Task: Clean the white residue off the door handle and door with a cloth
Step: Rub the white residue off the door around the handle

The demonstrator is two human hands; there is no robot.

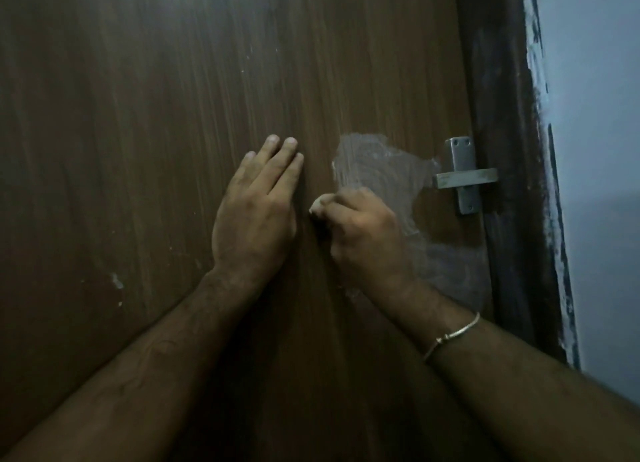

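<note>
A brown wooden door (173,115) fills the view. A smeared white residue patch (377,170) spreads left of the metal door handle (462,176) and runs down toward the door's edge. My left hand (258,212) lies flat on the door with fingers extended, left of the patch. My right hand (360,233) is curled over the lower part of the patch, pinching a small white piece (317,208), probably a bit of cloth; most of it is hidden in the fist. A thin bracelet circles the right wrist.
A dark door frame (509,184) with whitish smears runs down the right side, and a pale blue wall (599,150) lies beyond it. Small white flecks (117,281) dot the door at lower left.
</note>
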